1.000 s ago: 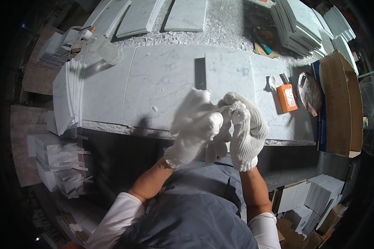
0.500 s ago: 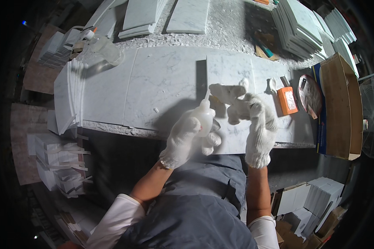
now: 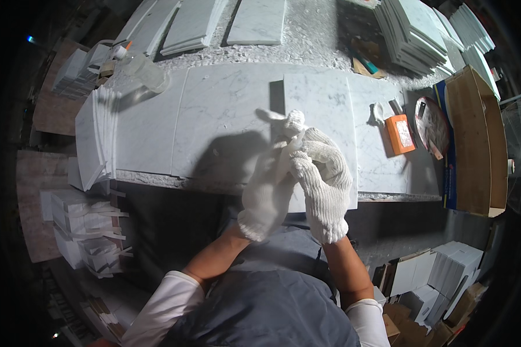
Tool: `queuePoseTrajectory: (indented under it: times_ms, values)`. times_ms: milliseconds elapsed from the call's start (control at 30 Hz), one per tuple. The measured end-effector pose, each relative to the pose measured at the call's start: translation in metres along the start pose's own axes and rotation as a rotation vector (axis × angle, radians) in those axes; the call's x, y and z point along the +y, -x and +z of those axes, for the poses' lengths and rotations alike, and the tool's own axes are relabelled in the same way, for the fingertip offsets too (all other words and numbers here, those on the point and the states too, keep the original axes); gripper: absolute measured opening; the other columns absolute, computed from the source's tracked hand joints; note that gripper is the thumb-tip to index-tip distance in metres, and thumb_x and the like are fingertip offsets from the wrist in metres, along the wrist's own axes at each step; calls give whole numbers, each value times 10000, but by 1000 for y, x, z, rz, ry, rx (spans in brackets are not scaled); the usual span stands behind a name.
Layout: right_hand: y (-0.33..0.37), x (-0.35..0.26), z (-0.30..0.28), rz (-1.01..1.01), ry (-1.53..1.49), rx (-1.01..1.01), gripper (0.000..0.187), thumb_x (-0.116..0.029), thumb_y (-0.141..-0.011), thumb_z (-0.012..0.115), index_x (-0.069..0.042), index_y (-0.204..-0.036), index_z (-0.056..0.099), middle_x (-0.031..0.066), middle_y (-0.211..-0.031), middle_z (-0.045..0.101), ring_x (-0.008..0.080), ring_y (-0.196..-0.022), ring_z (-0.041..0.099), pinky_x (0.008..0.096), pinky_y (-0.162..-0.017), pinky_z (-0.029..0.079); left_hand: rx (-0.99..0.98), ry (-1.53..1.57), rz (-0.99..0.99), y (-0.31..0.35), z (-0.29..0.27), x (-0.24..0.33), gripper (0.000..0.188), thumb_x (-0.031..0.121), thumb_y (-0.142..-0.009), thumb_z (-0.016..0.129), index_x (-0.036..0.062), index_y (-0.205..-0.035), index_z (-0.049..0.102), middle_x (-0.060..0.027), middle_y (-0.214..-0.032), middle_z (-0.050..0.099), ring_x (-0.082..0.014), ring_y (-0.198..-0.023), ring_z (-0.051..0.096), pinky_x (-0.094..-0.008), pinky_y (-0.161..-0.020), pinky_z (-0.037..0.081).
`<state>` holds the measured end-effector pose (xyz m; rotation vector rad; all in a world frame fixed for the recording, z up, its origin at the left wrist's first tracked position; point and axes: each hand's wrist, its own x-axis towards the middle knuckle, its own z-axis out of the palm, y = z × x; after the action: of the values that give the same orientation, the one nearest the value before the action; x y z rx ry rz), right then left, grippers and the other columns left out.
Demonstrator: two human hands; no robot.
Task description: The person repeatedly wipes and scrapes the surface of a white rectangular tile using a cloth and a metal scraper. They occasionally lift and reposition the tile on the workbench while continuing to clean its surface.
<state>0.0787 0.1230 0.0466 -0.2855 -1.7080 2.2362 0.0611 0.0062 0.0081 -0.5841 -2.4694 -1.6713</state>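
Both hands wear white ribbed knit gloves and meet above the near edge of the pale stone surface [image 3: 142,130], taken here as the clock's centre. On the left, the left hand [image 3: 266,188] closes around the base of a slim translucent white nozzle [image 3: 298,140] pointing to about one o'clock; anything below it is hidden. The right hand [image 3: 325,185] curls thumb and fingers against the nozzle's side, though whether it grips cannot be told.

From the far left, a stack of white, grey-veined marble tiles [image 3: 92,136] stands between nine and ten o'clock, and a clear plastic bottle [image 3: 146,72] is at ten. Flat rectangular marble slabs [image 3: 194,26] lie toward eleven. At twelve, a long white marble panel [image 3: 318,98] runs beneath the hands and overhangs the near edge. A small orange box [image 3: 399,134] sits between two and three, an open brown cardboard box [image 3: 472,144] at three.

As for progress, the panel looks laid out, and handling the nozzle seems the step in hand; the panel's visible face shows no mark of work, and what remains cannot be judged.
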Motion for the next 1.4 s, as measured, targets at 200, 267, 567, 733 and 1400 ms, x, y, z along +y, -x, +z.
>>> queuePoseTrajectory:
  times_ms: [200,267,567,733,1400]
  values:
    - [0,0,4,150,-139,19,361,-139,-972,691,-24,-1293,573,127,-1288,635,195,-1181,593,366,-1031,471,99,-115,119,0,1,3,461,61,-923,637,165,-1372,621,-121,-1181,633,-303,-1076,630,-372,-900,528]
    - [3,0,3,146,-148,-25,356,-165,-996,662,-23,-1305,556,127,-1275,645,192,-1162,599,363,-1019,473,16,31,-34,0,2,3,432,55,-925,621,162,-1343,638,-113,-1164,638,-297,-1068,631,-376,-886,530]
    - [10,0,2,151,-139,45,299,-177,-1024,623,5,-1261,634,101,-1219,681,119,-1027,614,282,-864,503,68,-163,49,-2,0,3,317,92,-952,571,113,-1259,647,-115,-1135,640,-283,-1061,630,-373,-885,524]
    - [12,0,1,199,-34,42,360,-199,-1031,615,32,-1306,632,90,-1191,685,124,-1027,614,282,-869,505,-50,82,-300,2,-4,-7,457,238,-1021,571,36,-1422,486,-133,-1386,544,-246,-1232,567,-360,-1035,484]
    - [6,-3,-35,337,177,-240,184,-208,-964,711,-40,-1035,682,1,-879,656,79,-774,552,234,-716,456,-237,-230,350,-12,-54,-15,533,-49,-819,686,3,-1341,590,-178,-1196,678,-343,-1003,711,-368,-850,592]
